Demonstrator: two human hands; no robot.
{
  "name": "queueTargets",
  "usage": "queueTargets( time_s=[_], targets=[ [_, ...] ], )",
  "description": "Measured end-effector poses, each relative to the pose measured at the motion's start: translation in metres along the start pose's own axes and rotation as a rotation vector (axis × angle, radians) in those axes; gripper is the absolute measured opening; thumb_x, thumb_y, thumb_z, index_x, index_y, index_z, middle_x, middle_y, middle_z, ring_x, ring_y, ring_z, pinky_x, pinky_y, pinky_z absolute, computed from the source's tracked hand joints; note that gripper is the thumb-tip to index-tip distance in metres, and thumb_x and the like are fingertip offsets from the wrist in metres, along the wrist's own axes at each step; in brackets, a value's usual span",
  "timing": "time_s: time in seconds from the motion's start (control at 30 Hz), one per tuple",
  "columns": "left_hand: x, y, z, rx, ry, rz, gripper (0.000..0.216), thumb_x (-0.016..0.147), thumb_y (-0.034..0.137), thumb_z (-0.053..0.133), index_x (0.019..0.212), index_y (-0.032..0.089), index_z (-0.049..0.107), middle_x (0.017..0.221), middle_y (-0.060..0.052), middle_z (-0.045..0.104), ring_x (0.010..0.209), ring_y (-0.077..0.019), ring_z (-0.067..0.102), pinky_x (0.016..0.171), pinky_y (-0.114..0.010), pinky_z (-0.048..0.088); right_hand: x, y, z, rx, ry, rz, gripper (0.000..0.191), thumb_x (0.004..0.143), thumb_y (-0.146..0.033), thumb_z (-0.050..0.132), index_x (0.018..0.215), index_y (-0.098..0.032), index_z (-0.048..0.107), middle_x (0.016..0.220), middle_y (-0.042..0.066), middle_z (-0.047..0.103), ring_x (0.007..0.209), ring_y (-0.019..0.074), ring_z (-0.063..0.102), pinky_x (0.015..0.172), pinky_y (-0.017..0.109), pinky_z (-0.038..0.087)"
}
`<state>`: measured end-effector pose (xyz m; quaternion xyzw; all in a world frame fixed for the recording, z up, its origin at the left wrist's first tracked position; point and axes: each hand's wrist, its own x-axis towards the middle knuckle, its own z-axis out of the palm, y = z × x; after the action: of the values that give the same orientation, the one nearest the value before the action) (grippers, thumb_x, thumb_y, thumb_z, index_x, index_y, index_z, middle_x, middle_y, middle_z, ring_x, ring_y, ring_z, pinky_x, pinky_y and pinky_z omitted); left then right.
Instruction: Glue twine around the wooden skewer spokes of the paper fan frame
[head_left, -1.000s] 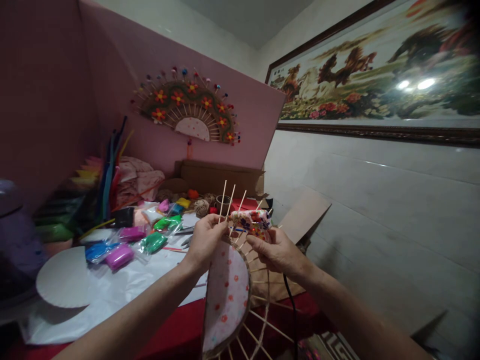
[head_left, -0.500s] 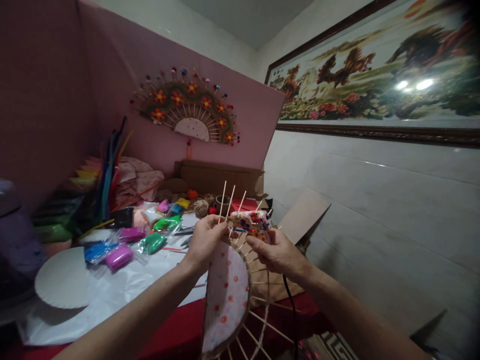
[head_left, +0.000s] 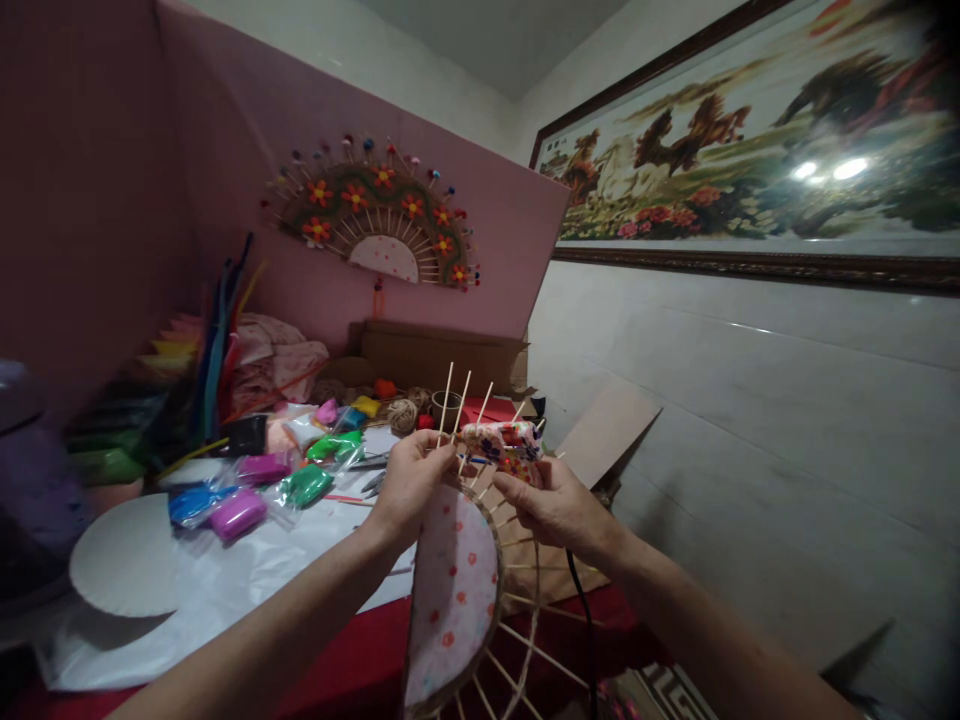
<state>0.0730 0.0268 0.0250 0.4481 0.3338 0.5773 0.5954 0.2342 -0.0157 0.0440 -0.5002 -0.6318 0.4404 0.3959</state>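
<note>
A half-round fan frame stands tilted before me, with a white card printed with red flowers at its centre and thin wooden sticks radiating from its rim. Twine runs across the sticks. My left hand pinches the frame by the sticks near its upper end. In my right hand is a flower-patterned glue gun, its nose pointing left and close to my left fingertips. A black cord hangs below the right hand. What lies exactly between the left fingertips is hidden.
Bags of coloured clay and a white paper plate piece lie left on white sheeting. Twine balls and a cup sit behind. A finished fan hangs on a pink board; a brown board leans right.
</note>
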Motion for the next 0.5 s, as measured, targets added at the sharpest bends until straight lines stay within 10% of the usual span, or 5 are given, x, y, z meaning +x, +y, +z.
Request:
queueTargets(
  time_s=[0.5],
  targets=[
    [0.0002,-0.0003,-0.0009,-0.009,0.005,-0.002,0.016,0.061,0.028,0.069,0.065,0.014,0.06,0.057,-0.002,0.064,0.05,-0.0134,0.057,0.05,-0.024,0.041,-0.0012,-0.006,0.0024,0.031,0.013,0.043,0.045,0.069,-0.058,0.066,0.067,-0.021,0.041,0.045,-0.011,0.031,0.034,0.0025,0.025,0.031,0.018,0.018]
  ],
)
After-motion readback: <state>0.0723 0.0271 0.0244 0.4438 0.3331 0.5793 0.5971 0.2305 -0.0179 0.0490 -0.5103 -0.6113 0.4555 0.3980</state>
